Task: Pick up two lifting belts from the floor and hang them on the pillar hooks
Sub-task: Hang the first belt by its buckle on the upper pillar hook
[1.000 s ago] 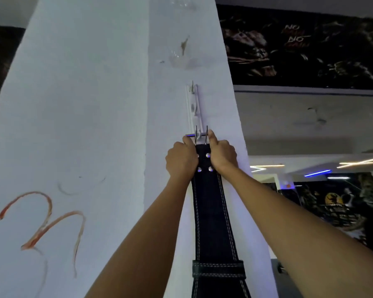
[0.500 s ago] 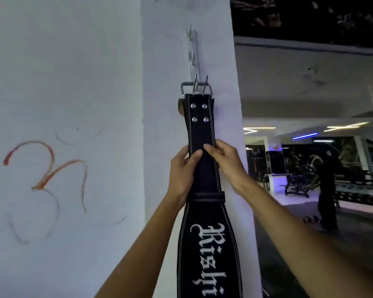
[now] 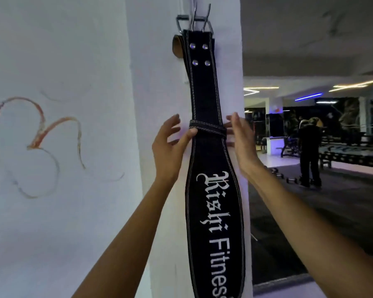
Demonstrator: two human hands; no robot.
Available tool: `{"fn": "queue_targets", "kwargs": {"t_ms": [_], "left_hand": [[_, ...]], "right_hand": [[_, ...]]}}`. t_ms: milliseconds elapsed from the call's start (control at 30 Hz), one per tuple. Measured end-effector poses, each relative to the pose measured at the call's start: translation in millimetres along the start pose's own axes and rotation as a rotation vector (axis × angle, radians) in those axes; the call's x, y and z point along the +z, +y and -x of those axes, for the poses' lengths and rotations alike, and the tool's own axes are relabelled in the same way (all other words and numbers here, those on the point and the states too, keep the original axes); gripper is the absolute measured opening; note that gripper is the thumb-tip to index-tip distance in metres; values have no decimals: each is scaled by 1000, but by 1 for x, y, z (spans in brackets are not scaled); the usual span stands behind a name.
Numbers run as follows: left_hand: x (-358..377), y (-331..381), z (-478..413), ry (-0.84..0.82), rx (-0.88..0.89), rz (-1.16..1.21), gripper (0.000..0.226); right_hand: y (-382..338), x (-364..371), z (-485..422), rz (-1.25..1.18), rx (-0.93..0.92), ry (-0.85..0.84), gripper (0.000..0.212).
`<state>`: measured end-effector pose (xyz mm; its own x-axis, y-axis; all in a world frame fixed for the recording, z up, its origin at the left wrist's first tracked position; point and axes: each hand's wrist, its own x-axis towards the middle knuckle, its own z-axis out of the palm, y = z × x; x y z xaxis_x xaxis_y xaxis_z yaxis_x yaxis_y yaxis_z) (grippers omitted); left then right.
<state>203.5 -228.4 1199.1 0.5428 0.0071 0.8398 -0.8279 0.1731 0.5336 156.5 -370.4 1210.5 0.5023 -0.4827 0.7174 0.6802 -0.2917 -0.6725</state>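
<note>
Both my arms reach up and forward toward the white pillar (image 3: pixel 159 82). My left hand (image 3: pixel 170 147) is raised with the fingers spread and slightly curled; its grip is released, and only the thumb tip touches the left edge of the black lifting belt (image 3: pixel 205 93), right at the stitched keeper loop (image 3: pixel 207 129). My right hand (image 3: pixel 241 143) stands edge-on just to the right of the belt, fingers straight and pointing up, palm turned toward the strap. Its grip is released too, holding nothing; whether its fingers brush the loop's right end I cannot tell.

The belt hangs flat against the pillar between my two hands. Its steel buckle (image 3: pixel 194 20) is at the top, up near the frame's edge, with two prongs sticking upward; the hook itself is out of view. Four rivets (image 3: pixel 199 54) sit below the buckle. The strap widens below the loop, where white lettering (image 3: pixel 218 222) runs lengthwise down it.
</note>
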Motion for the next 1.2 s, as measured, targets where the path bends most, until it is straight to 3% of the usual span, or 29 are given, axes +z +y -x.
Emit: {"fn": "queue_targets", "kwargs": {"t_ms": [100,200,333,400,467,633,767,967,1100,1200], "left_hand": [[2,23,-47,-144,117,-137,73],[12,48,-93,-141,105,-50,65],[30,91,-147,-24,46,-155,85],[37,100,-162,19,43,-232,66],[40,102,-173,46,26,-199,47],[39,97,-184,55,-97,-57,42],[44,100,-193,86,-173,20,37],[46,95,-170,60,-124,-20,33],[31,67,-120,-69,-61,131,42],[22,25,-51,-170,-33,101,27]], "right_hand": [[-44,25,-59,67,-93,-76,49],[-83,46,-103,70,-112,-118,53],[-109,61,-138,92,-119,93,40],[-115,62,-143,94,-106,170,46],[-116,61,-146,96,-95,143,53],[-116,64,-150,156,-72,73,51],[-119,68,-160,64,7,67,46],[-126,73,-166,-110,89,23,40],[-116,65,-136,57,-58,61,30],[-63,52,-72,87,-161,-144,12]]}}
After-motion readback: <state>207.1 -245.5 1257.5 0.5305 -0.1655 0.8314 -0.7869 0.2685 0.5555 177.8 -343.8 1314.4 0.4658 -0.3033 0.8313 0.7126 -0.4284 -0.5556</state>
